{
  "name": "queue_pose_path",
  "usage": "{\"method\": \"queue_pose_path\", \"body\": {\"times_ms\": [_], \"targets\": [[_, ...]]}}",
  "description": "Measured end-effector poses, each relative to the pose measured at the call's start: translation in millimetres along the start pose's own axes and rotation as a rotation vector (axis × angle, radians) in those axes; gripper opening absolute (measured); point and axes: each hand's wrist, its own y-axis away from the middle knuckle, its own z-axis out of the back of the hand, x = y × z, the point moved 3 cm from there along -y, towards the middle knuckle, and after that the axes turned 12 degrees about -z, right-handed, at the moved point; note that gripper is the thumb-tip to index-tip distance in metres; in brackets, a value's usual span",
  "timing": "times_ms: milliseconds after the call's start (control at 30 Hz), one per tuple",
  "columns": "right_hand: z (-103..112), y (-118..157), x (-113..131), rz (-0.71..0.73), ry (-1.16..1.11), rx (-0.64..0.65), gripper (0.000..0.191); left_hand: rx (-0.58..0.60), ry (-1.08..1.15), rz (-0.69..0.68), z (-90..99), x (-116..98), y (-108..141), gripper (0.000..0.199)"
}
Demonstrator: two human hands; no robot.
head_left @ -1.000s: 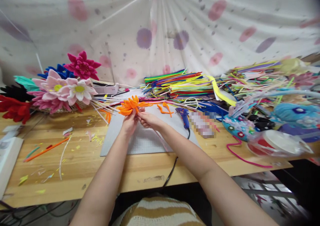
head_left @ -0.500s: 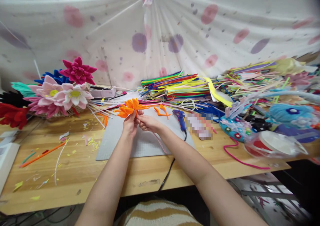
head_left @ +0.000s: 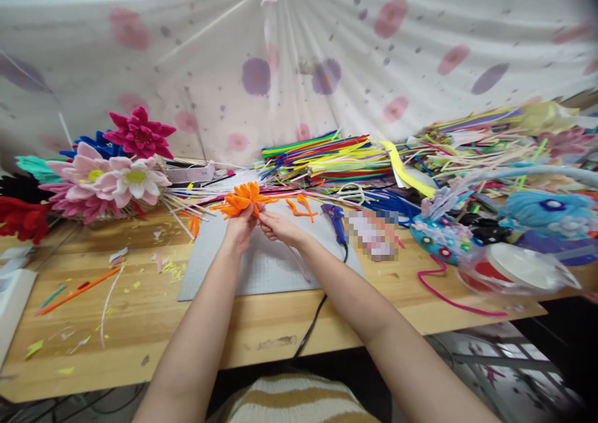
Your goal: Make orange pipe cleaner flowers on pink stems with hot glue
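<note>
An orange fuzzy flower is held up over the back part of the grey mat. My left hand is closed around its base from below, petals fanning out to the left. Close against it, my right hand pinches at the flower's base or stem; the exact grip is too small to make out. A thin pinkish stem trails from beneath my right hand over the mat. Bent orange pieces lie on the mat just right of the hands.
A blue glue gun rests on the mat's right, its cord running to the front edge. Scissors and bundled coloured stems lie behind. Finished flowers stand left; a plastic-wrapped roll is at right.
The orange flower has turned a little in my hands, its petals now more bunched and facing differently. Both hands stay together at its base. The view has shifted slightly.
</note>
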Motion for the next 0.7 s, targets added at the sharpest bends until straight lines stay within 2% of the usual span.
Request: {"method": "queue_pose_path", "body": {"times_ms": [100,200,433,567,700], "targets": [[-0.8,-0.8,-1.7,-0.007,0.045,-0.029,0.025,0.014,0.105,-0.071,-1.1,2.1,3.6,0.024],[-2.6,-0.3,-2.4,-0.013,0.04,-0.013,0.027,0.024,0.152,-0.084,-1.5,4.2,7.6,0.027],[-2.1,1.0,-6.9,-0.023,0.0,0.035,0.027,-0.04,0.217,0.011,1.5,8.9,9.1,0.014],[-0.3,1.6,-12.4,-0.028,-0.039,0.044,0.026,-0.038,0.158,0.053,2.8,9.4,8.7,0.016],[6.7,0.1,-20.3,-0.062,-0.14,0.028,0.026,0.048,-0.008,0.065,2.2,9.7,8.3,0.026]]}}
